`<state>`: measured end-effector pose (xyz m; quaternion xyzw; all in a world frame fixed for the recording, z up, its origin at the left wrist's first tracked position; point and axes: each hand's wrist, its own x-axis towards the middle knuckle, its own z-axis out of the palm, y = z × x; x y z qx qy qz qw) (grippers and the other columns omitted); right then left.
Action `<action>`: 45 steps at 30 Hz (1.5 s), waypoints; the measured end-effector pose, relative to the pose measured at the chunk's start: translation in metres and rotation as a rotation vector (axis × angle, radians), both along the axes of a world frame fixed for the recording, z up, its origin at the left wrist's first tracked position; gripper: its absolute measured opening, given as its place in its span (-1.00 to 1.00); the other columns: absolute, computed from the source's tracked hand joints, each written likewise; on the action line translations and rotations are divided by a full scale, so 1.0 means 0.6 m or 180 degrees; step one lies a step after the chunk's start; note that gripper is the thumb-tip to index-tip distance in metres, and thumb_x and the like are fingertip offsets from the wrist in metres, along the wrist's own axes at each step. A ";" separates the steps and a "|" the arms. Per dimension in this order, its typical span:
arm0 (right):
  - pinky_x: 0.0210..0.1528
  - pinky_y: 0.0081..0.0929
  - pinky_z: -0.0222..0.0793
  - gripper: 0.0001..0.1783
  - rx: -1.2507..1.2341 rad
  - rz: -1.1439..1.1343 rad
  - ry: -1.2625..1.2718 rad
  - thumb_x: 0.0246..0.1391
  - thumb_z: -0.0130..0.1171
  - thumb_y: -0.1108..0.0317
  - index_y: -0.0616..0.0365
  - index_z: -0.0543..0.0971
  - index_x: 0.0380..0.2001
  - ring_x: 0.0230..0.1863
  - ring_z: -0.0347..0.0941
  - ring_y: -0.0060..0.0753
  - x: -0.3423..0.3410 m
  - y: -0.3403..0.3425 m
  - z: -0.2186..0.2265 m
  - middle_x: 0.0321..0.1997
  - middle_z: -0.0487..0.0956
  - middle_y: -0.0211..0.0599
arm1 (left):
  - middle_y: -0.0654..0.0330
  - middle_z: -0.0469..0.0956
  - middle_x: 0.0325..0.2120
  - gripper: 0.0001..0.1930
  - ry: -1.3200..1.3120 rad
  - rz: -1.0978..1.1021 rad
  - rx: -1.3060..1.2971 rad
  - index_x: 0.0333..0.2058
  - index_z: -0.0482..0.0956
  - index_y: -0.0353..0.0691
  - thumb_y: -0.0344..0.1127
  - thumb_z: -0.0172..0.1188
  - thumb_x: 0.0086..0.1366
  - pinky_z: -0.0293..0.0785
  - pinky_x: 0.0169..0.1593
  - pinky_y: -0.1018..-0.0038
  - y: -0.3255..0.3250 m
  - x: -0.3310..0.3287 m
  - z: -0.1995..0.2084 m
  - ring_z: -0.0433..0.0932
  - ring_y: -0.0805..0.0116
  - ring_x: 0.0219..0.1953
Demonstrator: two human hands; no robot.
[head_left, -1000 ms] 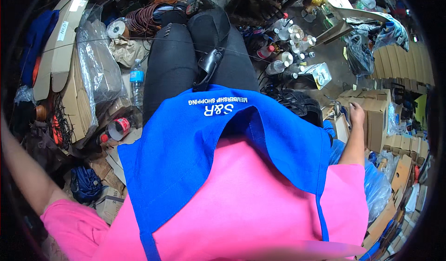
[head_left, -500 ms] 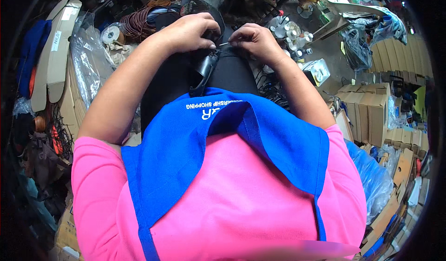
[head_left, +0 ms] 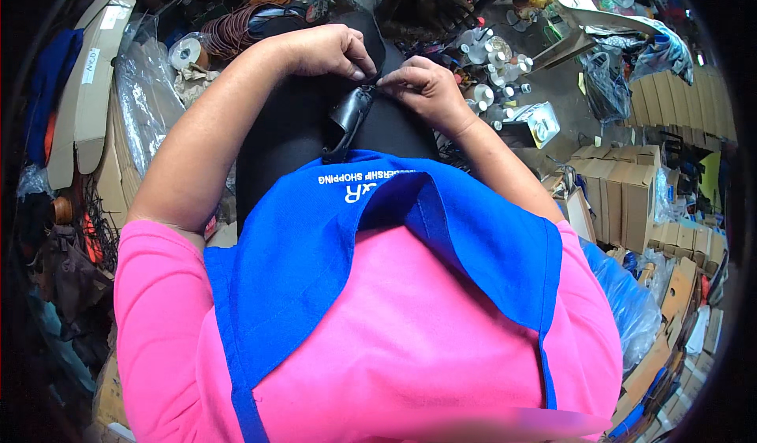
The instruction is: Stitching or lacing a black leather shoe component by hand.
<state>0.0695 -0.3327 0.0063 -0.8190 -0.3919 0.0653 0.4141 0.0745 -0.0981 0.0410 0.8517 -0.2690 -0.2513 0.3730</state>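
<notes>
A shiny black leather-like piece, curved and folded, lies over my dark-trousered lap just beyond the blue apron. My left hand is closed, thumb and fingers pinching at the far end of this piece. Close by on its right, my right hand is also closed in a pinch, its fingertips almost meeting the left ones at the piece's edge. The thin metal needle seen in the right fingers earlier is mostly hidden now. A wide black strip stretches away beyond my left fingers.
Coiled brown cord and a white spool sit at the far left, near clear plastic sheeting. Several small white bottles and a rectangular can stand right of my right hand. Cardboard boxes are stacked farther right.
My right hand has moved slightly down and left, bringing its fingertips to the leather piece's edge beside my left hand. The needle and dark thread that showed between the hands are now largely out of sight.
</notes>
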 end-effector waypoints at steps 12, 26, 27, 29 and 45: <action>-0.16 -0.32 0.27 -0.83 -0.1756 0.0420 -0.1770 -0.11 0.05 0.40 0.01 0.62 -0.45 -0.25 0.47 -0.25 -0.045 0.044 0.086 -0.37 0.49 -0.28 | 0.19 0.40 -0.45 -0.69 -0.0536 -0.0319 0.0384 -0.22 0.63 -0.21 -0.47 0.26 -0.03 0.36 -0.16 0.45 -0.002 -0.008 0.008 0.43 0.29 -0.30; -0.20 -0.36 0.41 -0.73 -0.0545 -0.0449 0.0924 -0.07 0.22 0.16 0.11 0.63 -0.37 -0.31 0.53 -0.13 0.016 0.023 0.017 -0.46 0.59 -0.16 | 0.06 0.48 -0.16 -0.49 -0.2213 0.1579 0.0139 -0.07 0.44 -0.16 -0.39 0.35 -0.07 0.43 -0.07 0.32 0.001 -0.082 -0.008 0.48 0.05 -0.06; -0.18 -0.37 0.39 -0.73 0.0009 -0.0692 0.1585 -0.08 0.23 0.15 0.07 0.64 -0.35 -0.30 0.52 -0.16 0.019 0.015 0.010 -0.44 0.58 -0.15 | 0.06 0.48 -0.16 -0.49 -0.2201 0.1596 0.0149 -0.07 0.44 -0.16 -0.39 0.35 -0.07 0.43 -0.07 0.32 0.008 -0.097 -0.008 0.48 0.05 -0.06; -0.14 -0.39 0.37 -0.70 -0.0082 -0.0604 0.1280 -0.13 0.28 0.09 0.07 0.63 -0.40 -0.28 0.48 -0.18 0.018 -0.003 0.006 -0.37 0.55 -0.16 | 0.02 0.53 -0.25 -0.51 -0.0650 0.1378 0.0380 -0.08 0.43 -0.20 -0.41 0.33 -0.06 0.43 -0.07 0.32 0.022 -0.120 -0.009 0.50 0.01 -0.12; 0.15 -0.16 0.15 -0.69 -0.0086 -0.0071 -0.0067 -0.30 0.38 0.19 0.01 0.58 -0.41 0.11 0.25 -0.13 0.004 0.006 -0.009 0.01 0.42 -0.19 | 0.03 0.53 -0.17 -0.56 0.1505 0.2327 -0.4976 -0.19 0.49 -0.27 0.00 -0.19 0.39 0.27 0.13 0.22 0.083 -0.098 -0.044 0.41 0.05 0.03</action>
